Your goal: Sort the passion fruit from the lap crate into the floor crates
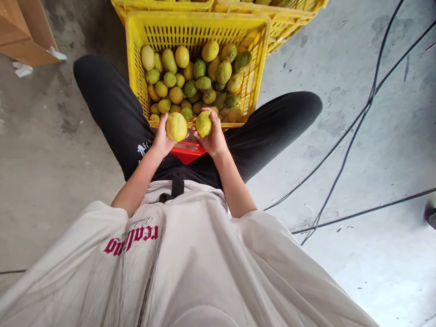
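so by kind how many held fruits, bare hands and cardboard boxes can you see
Held fruits: 2, the left-hand fruit and the right-hand fruit
Bare hands: 2, the left hand and the right hand
Cardboard boxes: 1, a cardboard box cut off by the frame
Total: 5

White short-sleeved T-shirt [200,254], magenta lettering [131,240]; black trousers [275,129], white print [141,150].

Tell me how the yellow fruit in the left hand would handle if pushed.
The yellow fruit would probably roll, given its rounded shape. Its outline looks undented within the left hand, so it is likely fairly stiff.
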{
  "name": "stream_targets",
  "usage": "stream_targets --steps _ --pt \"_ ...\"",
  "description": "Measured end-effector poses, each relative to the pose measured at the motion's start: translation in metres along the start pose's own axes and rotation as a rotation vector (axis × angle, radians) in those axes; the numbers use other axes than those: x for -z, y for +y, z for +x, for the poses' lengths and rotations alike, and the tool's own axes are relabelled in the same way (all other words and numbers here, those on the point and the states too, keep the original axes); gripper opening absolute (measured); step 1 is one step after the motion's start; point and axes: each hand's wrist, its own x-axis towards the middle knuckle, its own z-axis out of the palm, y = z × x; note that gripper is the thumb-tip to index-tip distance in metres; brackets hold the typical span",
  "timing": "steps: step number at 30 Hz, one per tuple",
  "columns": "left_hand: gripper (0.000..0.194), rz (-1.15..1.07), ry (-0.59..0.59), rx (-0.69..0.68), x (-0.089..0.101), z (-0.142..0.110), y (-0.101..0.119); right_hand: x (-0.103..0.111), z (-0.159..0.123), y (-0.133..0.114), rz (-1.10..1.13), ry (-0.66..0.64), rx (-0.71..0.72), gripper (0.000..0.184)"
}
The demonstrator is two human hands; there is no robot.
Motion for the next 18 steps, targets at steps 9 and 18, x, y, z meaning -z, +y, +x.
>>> stream_targets --steps 9,18 --pt "0.040 -0.150 0.061 0.006 -0.004 -0.009 0.004 -0.007 -0.005 -0.011 0.253 -0.019 -0.038 0.031" --pt "0.031 -0.169 0.057 0.034 -0.002 -0.006 0.002 -0.001 -0.004 -0.010 0.256 -0.002 -0.052 0.032"
